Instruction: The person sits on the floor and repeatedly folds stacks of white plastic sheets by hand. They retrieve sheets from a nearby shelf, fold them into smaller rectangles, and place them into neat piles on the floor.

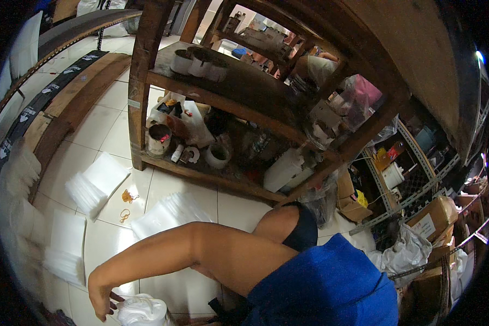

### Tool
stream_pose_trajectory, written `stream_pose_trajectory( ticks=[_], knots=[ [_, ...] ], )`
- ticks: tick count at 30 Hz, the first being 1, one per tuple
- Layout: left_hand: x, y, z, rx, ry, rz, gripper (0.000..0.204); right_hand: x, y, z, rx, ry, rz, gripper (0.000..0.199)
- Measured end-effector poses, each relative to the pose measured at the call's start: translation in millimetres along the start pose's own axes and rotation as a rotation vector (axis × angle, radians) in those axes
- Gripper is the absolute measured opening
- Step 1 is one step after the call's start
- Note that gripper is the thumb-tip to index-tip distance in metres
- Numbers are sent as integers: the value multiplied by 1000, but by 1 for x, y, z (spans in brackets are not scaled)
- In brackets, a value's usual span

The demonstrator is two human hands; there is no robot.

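Note:
My right hand (103, 296) hangs at the lower left, wrist bent, fingers loosely curved and apart. Beside its fingertips is a white bundle (141, 311) of soft, plastic-looking material, cut off by the lower edge; whether they touch is unclear. Stacks of thin white, translucent sheets lie on the tiles: one stack (99, 183) farther off, another stack (65, 247) nearer on the left, and a third stack (171, 214) partly behind my forearm. Between them are orange-yellow rubber bands (127, 195) and a smaller looped group (125, 215). My left hand is out of view.
A dark wooden shelf unit (223, 89) stands ahead, with tins, a white container (284, 170) and clutter on it. Wooden planks (81, 108) run along the left. Metal racks, cardboard boxes (433, 218) and a plastic bag (405, 250) crowd the right. My bent knee (277, 223) is beyond my arm.

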State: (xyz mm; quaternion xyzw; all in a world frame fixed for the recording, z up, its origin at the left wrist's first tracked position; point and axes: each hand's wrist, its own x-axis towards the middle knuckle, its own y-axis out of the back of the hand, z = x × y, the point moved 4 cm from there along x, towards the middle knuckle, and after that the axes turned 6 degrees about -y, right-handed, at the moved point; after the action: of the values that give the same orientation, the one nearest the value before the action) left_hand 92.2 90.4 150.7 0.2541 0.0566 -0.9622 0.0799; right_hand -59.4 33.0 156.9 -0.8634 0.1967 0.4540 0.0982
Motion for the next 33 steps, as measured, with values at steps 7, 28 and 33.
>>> stream_pose_trajectory(
  ticks=[7, 28, 33],
  knots=[
    [0, 10, -48, -10, -24, 50, 87, -5, -60, 94, 571, 153, -41, 47],
    [-2, 8, -21, -124, -22, 248, 83, -32, -109, 17, -282, 454, 557, 65],
    [1, 9, -24, -132, -53, 319, 82, 0, -110, -26, -89, 235, 536, 77]
  ],
)
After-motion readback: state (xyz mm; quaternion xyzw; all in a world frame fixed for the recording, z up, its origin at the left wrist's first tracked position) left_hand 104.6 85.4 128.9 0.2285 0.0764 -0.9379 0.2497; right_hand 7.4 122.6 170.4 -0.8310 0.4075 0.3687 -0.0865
